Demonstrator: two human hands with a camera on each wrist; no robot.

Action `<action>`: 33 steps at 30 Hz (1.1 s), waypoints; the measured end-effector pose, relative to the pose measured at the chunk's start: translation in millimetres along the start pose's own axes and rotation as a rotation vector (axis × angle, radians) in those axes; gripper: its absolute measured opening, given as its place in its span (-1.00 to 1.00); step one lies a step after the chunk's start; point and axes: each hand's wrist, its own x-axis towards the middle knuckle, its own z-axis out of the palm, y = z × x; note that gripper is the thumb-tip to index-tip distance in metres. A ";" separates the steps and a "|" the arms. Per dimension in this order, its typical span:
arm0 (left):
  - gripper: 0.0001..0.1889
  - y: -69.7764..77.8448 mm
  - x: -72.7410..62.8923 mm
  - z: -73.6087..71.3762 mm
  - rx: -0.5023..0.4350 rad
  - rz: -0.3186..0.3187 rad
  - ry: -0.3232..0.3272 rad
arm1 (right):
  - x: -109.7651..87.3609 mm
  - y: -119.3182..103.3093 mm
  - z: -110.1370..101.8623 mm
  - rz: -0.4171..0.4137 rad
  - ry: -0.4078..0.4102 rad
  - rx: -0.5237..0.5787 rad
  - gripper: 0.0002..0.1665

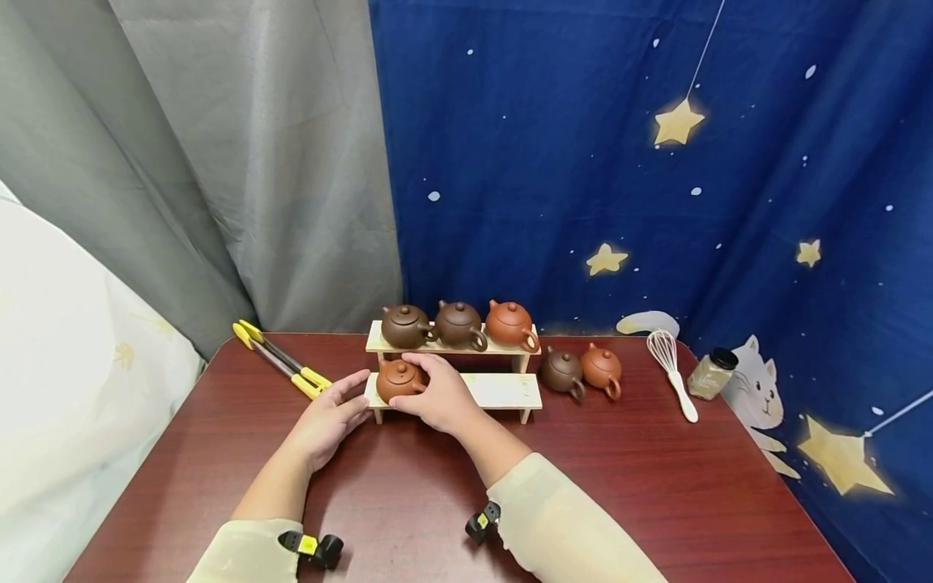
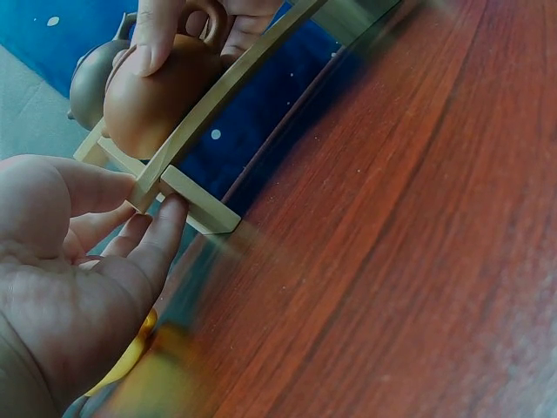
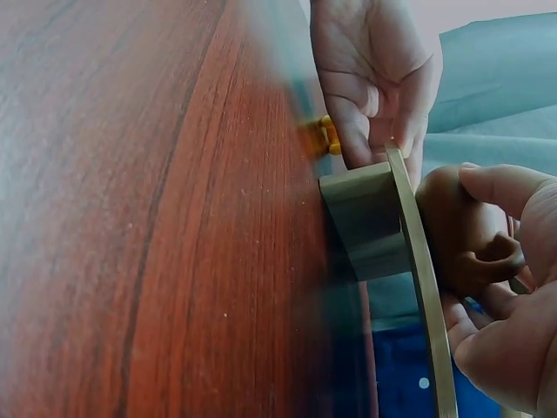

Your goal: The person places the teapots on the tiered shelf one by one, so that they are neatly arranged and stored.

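Observation:
A reddish-brown clay teapot [image 1: 397,382] sits at the left end of the lower step of a two-tier wooden rack [image 1: 503,390]. My right hand [image 1: 446,394] grips this teapot from its handle side, thumb on the near side and fingers behind. In the right wrist view, the teapot [image 3: 457,231] rests against the shelf board. The left hand [image 1: 328,421] is at the rack's left end; in the left wrist view its thumb and fingers pinch the board's end [image 2: 150,185] beside the leg. On the upper step stand two dark brown teapots [image 1: 405,327] and one reddish teapot [image 1: 509,324].
Right of the rack, a dark teapot [image 1: 562,372] and a reddish teapot [image 1: 602,371] stand on the table [image 1: 408,502]. Yellow-tipped tongs [image 1: 280,356] lie at the left. A whisk [image 1: 674,374] and a black-lidded jar [image 1: 712,375] are farther right. Curtains [image 1: 510,162] hang behind.

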 end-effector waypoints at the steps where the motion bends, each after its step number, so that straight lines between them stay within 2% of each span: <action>1: -0.32 -0.1 0.2 0.1 0.000 0.001 -0.001 | -1.1 0.2 -1.0 -0.005 0.005 0.008 -0.08; 7: -0.33 -2.2 0.3 0.4 0.004 0.002 -0.002 | -15.6 1.7 -15.7 -0.037 0.011 0.117 -0.17; 13: -0.32 -3.1 -0.3 0.6 -0.011 0.005 -0.003 | -41.3 5.5 -47.1 -0.024 0.050 0.186 -0.33; 24: -0.32 -2.3 0.4 0.9 -0.018 0.006 -0.006 | -94.1 40.2 -109.6 0.002 0.130 0.154 -0.43; 28: -0.31 -2.6 0.3 1.2 -0.021 0.005 -0.009 | -109.2 58.6 -130.4 -0.025 0.192 0.130 -0.43; 33: -0.32 -2.3 1.2 1.0 -0.019 0.013 -0.008 | -118.8 77.1 -154.2 -0.049 0.282 0.077 -0.46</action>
